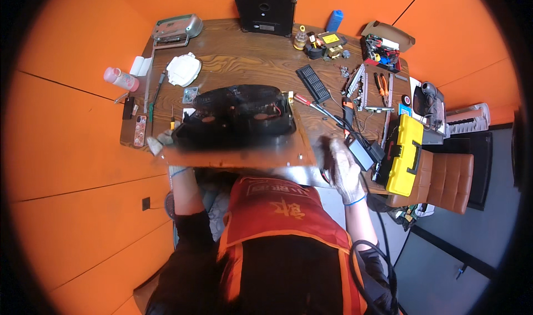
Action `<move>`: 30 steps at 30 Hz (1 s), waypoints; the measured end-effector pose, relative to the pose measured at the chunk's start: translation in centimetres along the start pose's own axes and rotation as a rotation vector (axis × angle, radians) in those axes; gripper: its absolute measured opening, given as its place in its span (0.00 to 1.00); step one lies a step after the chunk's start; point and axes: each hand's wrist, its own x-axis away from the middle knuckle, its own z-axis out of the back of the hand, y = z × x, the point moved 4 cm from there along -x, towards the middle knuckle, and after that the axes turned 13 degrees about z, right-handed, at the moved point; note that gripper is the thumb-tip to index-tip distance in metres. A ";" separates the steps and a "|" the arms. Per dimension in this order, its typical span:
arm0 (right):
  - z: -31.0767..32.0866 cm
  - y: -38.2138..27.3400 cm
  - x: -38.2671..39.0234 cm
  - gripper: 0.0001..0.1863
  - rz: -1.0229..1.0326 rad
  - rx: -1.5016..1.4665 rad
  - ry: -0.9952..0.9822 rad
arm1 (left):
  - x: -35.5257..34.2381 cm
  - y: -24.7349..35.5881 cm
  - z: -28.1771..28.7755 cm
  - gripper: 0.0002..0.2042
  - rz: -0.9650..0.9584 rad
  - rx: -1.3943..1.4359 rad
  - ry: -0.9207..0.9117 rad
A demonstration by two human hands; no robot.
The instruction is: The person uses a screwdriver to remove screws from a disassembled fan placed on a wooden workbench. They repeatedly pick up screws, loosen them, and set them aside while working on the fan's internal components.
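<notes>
A black boxy device with two round dark parts (pixel 244 115) and a brown, wood-coloured panel (pixel 250 157) along its near side sits tilted at the front of the table; motion blurs it. My left hand (pixel 159 143), in a pale work glove, grips its left end. Also gloved, my right hand (pixel 346 170) is beside the panel's right edge; its fingertips are smeared, so I cannot tell whether they touch it. Just beyond that hand lie a black power adapter (pixel 361 153) with cables and a red-handled screwdriver (pixel 304 99).
A yellow-and-black toolbox (pixel 405 155) stands at the right edge. Beyond are orange-handled pliers (pixel 382 87), a black bit case (pixel 313 83) and a box of tools (pixel 381 51). A black speaker cabinet (pixel 265 9) stands at the back. To the left are a white lid-like part (pixel 184 69) and a phone (pixel 140 130).
</notes>
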 end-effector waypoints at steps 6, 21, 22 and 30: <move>-4.1 -4.9 -4.3 0.34 0.541 0.375 -0.217 | -1.5 5.6 -7.3 0.18 -0.210 -0.730 0.266; -7.6 -5.9 -12.0 0.13 0.540 -0.013 -0.029 | -0.7 9.6 -13.7 0.20 0.504 0.402 -0.132; -7.7 -5.9 -11.9 0.13 0.530 -0.004 -0.034 | -0.7 9.8 -13.5 0.19 0.479 0.394 -0.160; -7.1 -5.8 -10.5 0.21 0.456 0.183 -0.071 | 0.1 9.4 -11.7 0.18 0.458 0.422 -0.140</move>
